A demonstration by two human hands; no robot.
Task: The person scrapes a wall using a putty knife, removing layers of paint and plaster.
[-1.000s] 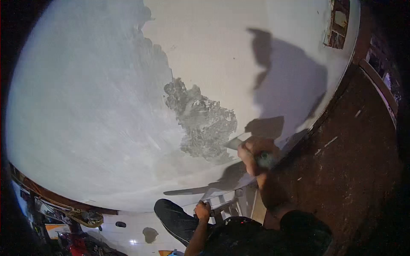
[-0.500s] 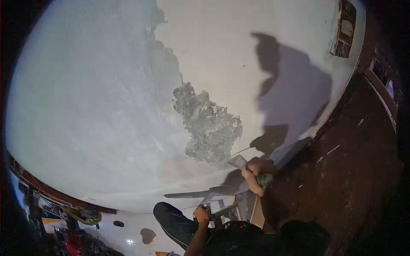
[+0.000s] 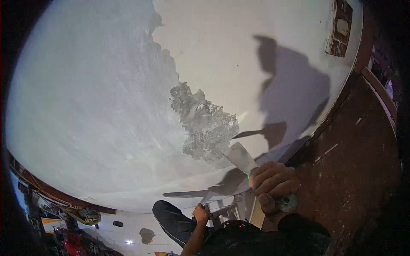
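Observation:
My right hand (image 3: 275, 181) is closed round the handle of a putty knife (image 3: 240, 158). The blade points up and left, its front edge close to a rough, darker grey patch of filler (image 3: 209, 128) on the pale wall (image 3: 213, 47). The round handle end pokes out below my fingers. Lower down, my left hand (image 3: 200, 212) is closed beside my bent knee, near the top of a ladder (image 3: 224, 211); I cannot tell what dark thing it grips.
Smoother grey coating (image 3: 94, 98) covers the wall's left side. A recessed box (image 3: 341, 27) sits at upper right, and a dark brown surface (image 3: 341, 170) borders the wall. Far below are a light floor (image 3: 128, 226), a red object (image 3: 73, 243) and coiled cable (image 3: 85, 215).
My right hand has moved slightly right and down and turned, so the putty knife's blade shows broadside. Its shadow has shifted. My left hand stays almost where it was.

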